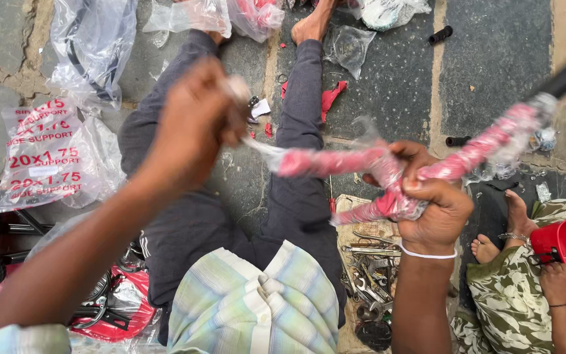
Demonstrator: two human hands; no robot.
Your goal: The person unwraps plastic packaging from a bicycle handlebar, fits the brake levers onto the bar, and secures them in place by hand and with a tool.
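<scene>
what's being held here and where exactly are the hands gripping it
The right hand holds a pink, plastic-wrapped tube frame at the junction where its tubes meet. The left hand pinches the loose end of the clear plastic wrap, pulled out from the frame.

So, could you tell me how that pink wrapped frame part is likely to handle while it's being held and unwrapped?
The pink wrapped frame part probably stays stiff: its tubes hold straight beyond the right hand. The glossy plastic wrap may be slippery, so a firm grip seems wise. The wrap itself looks floppy, stretching thin toward the left hand, and likely tears easily.
</scene>
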